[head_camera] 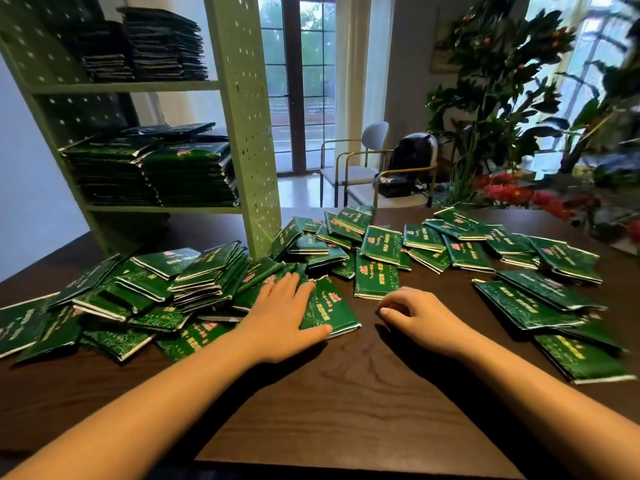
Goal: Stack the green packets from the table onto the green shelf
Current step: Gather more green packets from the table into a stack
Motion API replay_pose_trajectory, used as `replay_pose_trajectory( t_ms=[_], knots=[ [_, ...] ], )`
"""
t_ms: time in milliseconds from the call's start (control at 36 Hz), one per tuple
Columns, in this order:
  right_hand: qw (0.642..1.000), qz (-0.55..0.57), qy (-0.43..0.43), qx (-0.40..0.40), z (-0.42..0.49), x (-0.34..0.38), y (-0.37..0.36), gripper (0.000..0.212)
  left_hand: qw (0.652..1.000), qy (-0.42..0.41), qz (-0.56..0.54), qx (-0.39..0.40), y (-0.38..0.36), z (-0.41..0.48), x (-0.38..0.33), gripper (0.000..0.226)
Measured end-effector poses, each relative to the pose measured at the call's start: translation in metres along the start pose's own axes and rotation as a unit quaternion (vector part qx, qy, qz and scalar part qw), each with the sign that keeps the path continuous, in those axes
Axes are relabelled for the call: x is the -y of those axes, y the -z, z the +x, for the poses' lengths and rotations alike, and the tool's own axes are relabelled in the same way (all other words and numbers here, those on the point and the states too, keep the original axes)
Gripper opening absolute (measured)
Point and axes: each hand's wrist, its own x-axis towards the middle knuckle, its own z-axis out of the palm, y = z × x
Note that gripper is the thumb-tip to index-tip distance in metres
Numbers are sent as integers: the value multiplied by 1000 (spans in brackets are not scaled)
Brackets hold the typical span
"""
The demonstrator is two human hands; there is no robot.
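Head view, hands low over the dark tabletop [346, 393].

Left hand [287, 306]: flat, fingers spread, pressing on a green packet [332, 306] at the near edge of the left heap [156, 289]. No pinch, nothing lifted.
Right hand [412, 313]: loosely curled, holding nothing, just beside that packet and near the next one.

Risks, as judged:
- The wrappers look glossy. A flat press with no thumb underneath may only slide the packet, not pick it up.
- The left heap lies in overlapping, tilted layers. Pulling one from the near edge could drag its neighbours and spread the pile.
- The right scatter [519, 271] runs out toward the side of the tabletop. A careless sweep could push some off.
- The green shelf [242, 116] stands on the tabletop at the far left. Its middle level already carries two tall stacks [156, 174] with ragged edges, so uneven additions could slip forward.

Packets: flat, rectangular, dark green film with pink and pale print and lighter seams. Most lie loose on the tabletop, either side of the shelf post. The upper level holds darker stacks [156, 46], print too dim to read.
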Motion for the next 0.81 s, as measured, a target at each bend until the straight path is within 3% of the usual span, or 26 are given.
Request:
replay_pose_trajectory(
  t_ms=[111,167,333,417,556,694,806],
  knots=[
    [993,107,-37,19,19,7,-1,31,1000,8,21,-13,-19,6,-2,104],
    [977,197,-64,42,28,15,-4,37,999,13,-18,-26,-21,5,-3,109],
    [921,370,-109,55,48,39,-25,51,964,35,-252,-71,-18,7,0,70],
    [904,408,-127,24,53,41,-35,52,923,29,-373,-87,-18,4,-3,73],
    [906,403,-123,28,48,37,-39,52,853,-17,-511,-102,-23,2,-19,89],
    [944,319,-82,21,37,34,-37,82,796,-28,-592,-119,-25,8,-38,72],
    [948,310,-71,15,31,28,-27,83,756,1,-634,-162,-25,21,-47,61]
  ],
)
